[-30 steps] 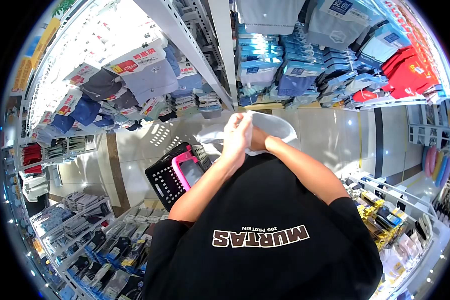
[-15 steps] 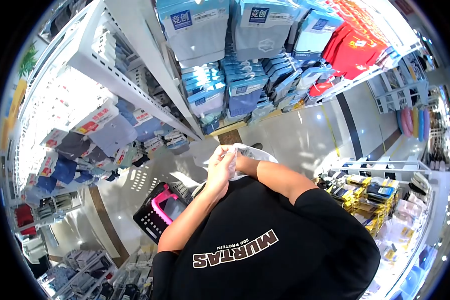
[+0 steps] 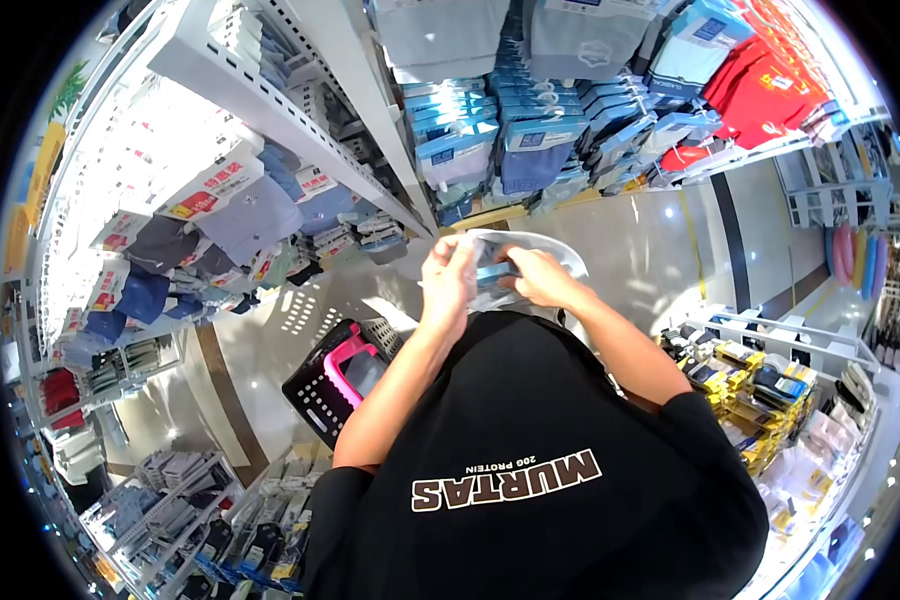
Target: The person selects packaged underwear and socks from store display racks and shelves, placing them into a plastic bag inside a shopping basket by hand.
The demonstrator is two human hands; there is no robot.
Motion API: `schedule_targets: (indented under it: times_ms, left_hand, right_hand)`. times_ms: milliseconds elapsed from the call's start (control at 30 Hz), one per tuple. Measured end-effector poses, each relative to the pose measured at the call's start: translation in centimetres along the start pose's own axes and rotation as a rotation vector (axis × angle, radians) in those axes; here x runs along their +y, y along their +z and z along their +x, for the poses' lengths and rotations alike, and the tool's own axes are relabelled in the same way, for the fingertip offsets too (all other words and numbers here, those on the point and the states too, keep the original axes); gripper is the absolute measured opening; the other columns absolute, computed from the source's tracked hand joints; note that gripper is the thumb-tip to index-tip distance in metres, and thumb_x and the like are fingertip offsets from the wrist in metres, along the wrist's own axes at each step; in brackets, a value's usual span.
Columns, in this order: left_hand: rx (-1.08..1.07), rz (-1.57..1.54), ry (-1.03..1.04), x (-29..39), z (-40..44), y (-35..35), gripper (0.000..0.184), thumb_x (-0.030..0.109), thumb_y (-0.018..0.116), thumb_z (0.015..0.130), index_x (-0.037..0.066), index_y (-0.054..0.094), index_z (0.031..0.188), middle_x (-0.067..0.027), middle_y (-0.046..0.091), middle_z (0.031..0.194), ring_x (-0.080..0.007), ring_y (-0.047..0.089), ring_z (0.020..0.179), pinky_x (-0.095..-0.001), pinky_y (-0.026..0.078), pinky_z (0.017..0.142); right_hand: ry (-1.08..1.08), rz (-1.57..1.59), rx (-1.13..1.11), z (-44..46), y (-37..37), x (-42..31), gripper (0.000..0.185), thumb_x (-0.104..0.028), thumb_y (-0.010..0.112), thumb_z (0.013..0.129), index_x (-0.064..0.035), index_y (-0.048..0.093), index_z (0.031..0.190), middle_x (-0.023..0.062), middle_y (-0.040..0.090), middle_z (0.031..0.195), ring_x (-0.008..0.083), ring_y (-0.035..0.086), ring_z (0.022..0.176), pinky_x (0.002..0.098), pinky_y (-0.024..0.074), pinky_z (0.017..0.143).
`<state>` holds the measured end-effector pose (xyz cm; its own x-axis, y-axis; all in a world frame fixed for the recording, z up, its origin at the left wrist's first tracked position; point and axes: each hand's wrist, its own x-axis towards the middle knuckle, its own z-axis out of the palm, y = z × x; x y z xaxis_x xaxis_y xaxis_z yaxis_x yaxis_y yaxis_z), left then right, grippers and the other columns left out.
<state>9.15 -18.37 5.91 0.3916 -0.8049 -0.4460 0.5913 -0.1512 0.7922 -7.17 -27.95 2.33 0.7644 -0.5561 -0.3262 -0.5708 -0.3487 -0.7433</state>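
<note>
My left hand [image 3: 449, 275] pinches the near-left rim of a whitish plastic bag [image 3: 568, 255], which hangs open in front of my chest. At the bag's mouth, my right hand [image 3: 538, 277] is closed on a flat package with a light-blue header [image 3: 493, 272]. Grey material shows around the package, but its contents cannot be made out. The right fingertips are partly hidden at the package's edge. Below and left of my left forearm is a black shopping basket [image 3: 320, 385] with a pink handle [image 3: 342, 360].
Racks of blue-carded packs [image 3: 540, 130] and red garments [image 3: 770, 105] stand ahead. White shelving with grey and blue packs [image 3: 255, 220] rises on the left. A low display of yellow-labelled packs [image 3: 740, 375] is close on the right. Tiled floor [image 3: 610, 240] runs between them.
My right hand, earlier hidden in the bag, now shows at its mouth with the blue-headed package. The bag is spread wider. The whole view has shifted somewhat.
</note>
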Motion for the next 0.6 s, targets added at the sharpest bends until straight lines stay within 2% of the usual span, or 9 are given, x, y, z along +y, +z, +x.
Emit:
schedule_targets:
  times_ms: [33,100,133,200,233,300,333,500,600]
  left_hand:
    - [0.063,-0.017,-0.016,0.5,0.1,-0.4,0.013,0.022,0.061,0.097,0.009,0.061,0.1,0.0061,0.052,0.072,-0.0031,0.044,0.058,-0.0202,0.032,0.048]
    - [0.126,-0.025,-0.01,1.5,0.0,-1.3,0.015,0.022,0.062,0.096,0.007,0.061,0.099,0.0068,0.051,0.072,-0.0018,0.039,0.057,-0.0204,0.03,0.05]
    - [0.139,-0.03,0.052,0.7,0.8,-2.4,0.018,0.022,0.063,0.096,0.006,0.061,0.103,0.0054,0.052,0.076,-0.0028,0.041,0.06,-0.0204,0.032,0.05]
    - [0.112,-0.103,-0.037,0.8,0.7,-4.9,0.021,0.021,0.062,0.096,0.006,0.06,0.11,0.0037,0.053,0.081,-0.0046,0.045,0.06,-0.0209,0.032,0.047]
    - [0.101,-0.127,-0.078,1.2,0.3,-5.2,0.02,0.021,0.062,0.095,0.006,0.06,0.11,0.0038,0.052,0.081,-0.005,0.045,0.061,-0.0212,0.032,0.047]
    - [0.187,-0.063,-0.042,1.4,0.2,-5.2,0.021,0.021,0.062,0.095,0.007,0.058,0.109,0.0056,0.044,0.071,-0.0047,0.039,0.054,-0.0225,0.028,0.045]
    - [0.236,-0.033,-0.022,1.5,0.1,-5.3,0.021,0.022,0.062,0.095,0.007,0.057,0.109,0.0065,0.04,0.066,-0.0045,0.035,0.05,-0.0231,0.026,0.044]
    - [0.267,-0.041,0.008,0.8,-0.2,-7.1,0.016,0.024,0.063,0.094,0.009,0.059,0.099,0.0057,0.044,0.07,-0.0053,0.039,0.053,-0.0231,0.028,0.045]
    - [0.291,-0.015,0.059,0.3,-0.2,-7.4,0.016,0.026,0.063,0.095,0.012,0.058,0.093,0.0064,0.046,0.071,-0.005,0.041,0.057,-0.0229,0.03,0.046]
  right_hand:
    - [-0.007,0.092,0.048,-0.5,-0.6,-0.6,0.031,-0.011,0.068,0.086,-0.0057,0.061,0.115,0.017,0.068,0.104,0.0336,0.065,0.098,0.0405,0.0494,0.083]
    - [-0.009,0.478,0.1,-1.4,-2.2,-2.1,0.028,-0.01,0.073,0.084,-0.0025,0.065,0.109,0.005,0.068,0.097,0.0122,0.062,0.09,0.0294,0.0495,0.08]
    - [-0.02,0.602,0.106,-1.5,-3.0,-2.3,0.027,-0.01,0.071,0.086,0.0001,0.064,0.11,0.0051,0.068,0.098,0.0117,0.062,0.09,0.0291,0.0498,0.081]
    - [-0.029,0.806,0.202,-1.3,-3.7,-2.6,0.028,-0.011,0.069,0.09,0.0062,0.062,0.111,0.0066,0.067,0.1,0.0109,0.062,0.09,0.0283,0.0501,0.083]
    - [-0.025,0.836,0.233,-1.3,-4.3,-3.0,0.03,-0.014,0.068,0.092,0.0066,0.06,0.112,0.0066,0.067,0.1,0.0102,0.061,0.09,0.0277,0.049,0.084]
    - [-0.056,0.97,0.307,-0.6,-4.6,-3.0,0.03,-0.017,0.066,0.095,0.0029,0.059,0.115,0.0049,0.066,0.103,0.0096,0.06,0.094,0.0261,0.0469,0.086]
    - [-0.085,0.986,0.371,-0.3,-4.8,-3.2,0.029,-0.018,0.064,0.096,0.002,0.058,0.116,0.0043,0.066,0.104,0.0093,0.059,0.095,0.0258,0.0463,0.086]
    - [-0.201,0.999,0.614,1.7,-7.0,-5.9,0.027,-0.022,0.055,0.102,-0.0011,0.057,0.119,0.0034,0.062,0.11,0.0088,0.056,0.099,0.0256,0.0444,0.089]
    - [-0.33,0.909,0.702,3.5,-9.6,-7.0,0.03,-0.026,0.054,0.102,0.0003,0.057,0.115,0.0034,0.064,0.102,0.0089,0.057,0.092,0.0245,0.0451,0.083]
